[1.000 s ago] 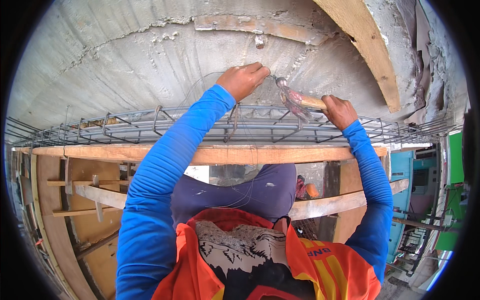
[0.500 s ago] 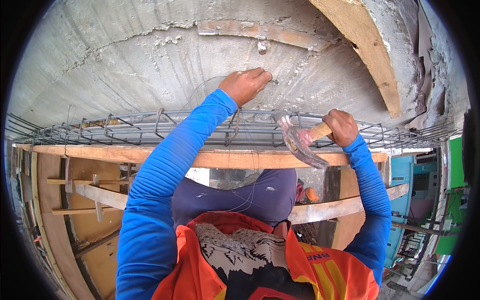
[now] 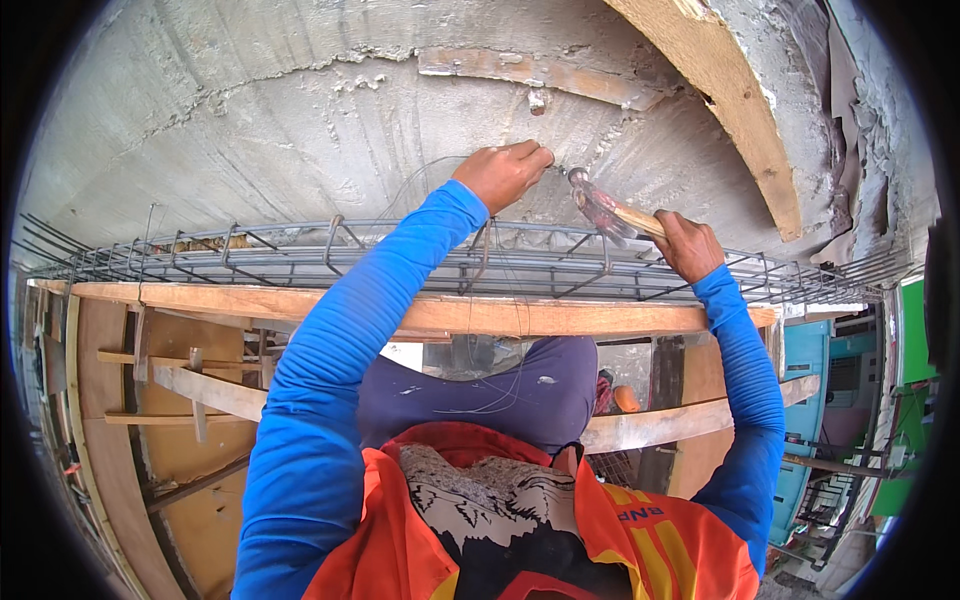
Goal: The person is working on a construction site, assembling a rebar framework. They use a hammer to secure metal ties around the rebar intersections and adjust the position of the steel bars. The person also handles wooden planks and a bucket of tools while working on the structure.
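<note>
1. Bright blue long sleeves run tight down both arms, ending at the wrists of the left hand (image 3: 503, 172) and the right hand (image 3: 688, 243).
2. Both hands bare, no gloves.
3. An orange vest with yellow stripes covers the chest, over a black-and-white printed panel.
4. Dark navy trousers below.

No packages, signs or screens seen (far-right rim blurry, so perhaps missed).
</note>
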The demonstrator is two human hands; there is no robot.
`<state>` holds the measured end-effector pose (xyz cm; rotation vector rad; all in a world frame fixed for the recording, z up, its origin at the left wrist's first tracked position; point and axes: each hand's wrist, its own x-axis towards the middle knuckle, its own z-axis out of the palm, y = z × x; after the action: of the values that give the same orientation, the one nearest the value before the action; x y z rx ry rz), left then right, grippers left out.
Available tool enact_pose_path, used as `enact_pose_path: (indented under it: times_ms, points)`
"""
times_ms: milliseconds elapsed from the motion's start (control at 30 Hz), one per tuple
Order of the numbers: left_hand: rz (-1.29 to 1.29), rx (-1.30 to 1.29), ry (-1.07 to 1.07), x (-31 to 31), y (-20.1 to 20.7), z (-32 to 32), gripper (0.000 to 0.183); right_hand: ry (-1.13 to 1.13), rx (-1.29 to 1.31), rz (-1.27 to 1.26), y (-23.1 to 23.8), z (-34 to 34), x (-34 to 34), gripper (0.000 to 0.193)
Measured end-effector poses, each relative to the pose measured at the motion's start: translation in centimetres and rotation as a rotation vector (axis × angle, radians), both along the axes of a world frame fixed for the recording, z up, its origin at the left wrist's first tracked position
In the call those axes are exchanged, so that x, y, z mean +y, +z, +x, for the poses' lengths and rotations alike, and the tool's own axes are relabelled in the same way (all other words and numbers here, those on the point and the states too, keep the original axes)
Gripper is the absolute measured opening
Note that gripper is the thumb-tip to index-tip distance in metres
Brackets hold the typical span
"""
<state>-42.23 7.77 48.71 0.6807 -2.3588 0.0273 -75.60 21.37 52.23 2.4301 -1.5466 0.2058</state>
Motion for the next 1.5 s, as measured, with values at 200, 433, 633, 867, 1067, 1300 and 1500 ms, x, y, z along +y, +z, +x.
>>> enact_pose_path:
  times_ms: [200, 433, 633, 867, 1067, 1300, 1500]
  points:
    - [-0.041, 0.026, 0.010, -0.2, -0.5, 0.3, 0.018, 0.045, 0.039, -0.020, -0.5, 0.3, -1.0, 0.040]
    - [-0.015, 0.020, 0.001, 0.2, -0.4, 0.3, 0.020, 0.348, -0.115, -0.059, 0.9, 1.7, 0.3, 0.036]
    - [0.071, -0.040, 0.098, 0.5, -0.3, -0.5, 0.020, -0.126, -0.117, -0.014, 1.1, 1.5, 1.9, 0.024]
    - [1.229, 0.131, 0.097, 5.4, 4.7, -0.1, 0.035, -0.189, -0.369, -0.093, 4.9, 4.5, 5.5, 0.020]
    - [1.717, 0.877, 0.017, 13.9, 5.0, -0.1, 0.038, 0.018, -0.416, 0.163, 11.7, 13.6, 3.8, 0.026]
    - [1.645, 1.098, -0.048, 17.5, 5.9, -0.2, 0.023, 0.157, -0.376, 0.523, 10.4, 23.8, -0.5, 0.039]
    - [0.928, 0.260, 0.113, 20.0, 2.4, 0.3, 0.023, 0.204, -0.386, 0.727, 8.7, 31.0, -2.8, 0.041]
